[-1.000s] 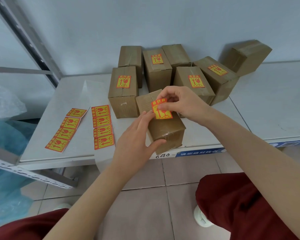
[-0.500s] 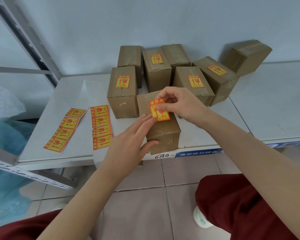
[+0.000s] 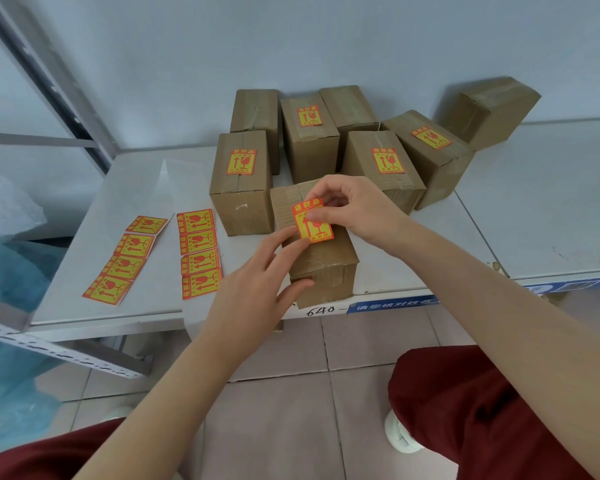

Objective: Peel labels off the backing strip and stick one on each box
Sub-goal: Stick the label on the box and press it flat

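right hand (image 3: 355,209) pinching label (image 3: 311,221) over near box (image 3: 314,244) top, long axis running away along box. left hand (image 3: 257,289) spread, bracing box's near-left side, fingertips (image 3: 286,233) nearing label's lower-left corner.

On the table (image 3: 534,216), the box (image 3: 321,261) under my hands sits nearest me, seven boxes (image 3: 309,147) behind it, two label strips (image 3: 199,253) to its left.
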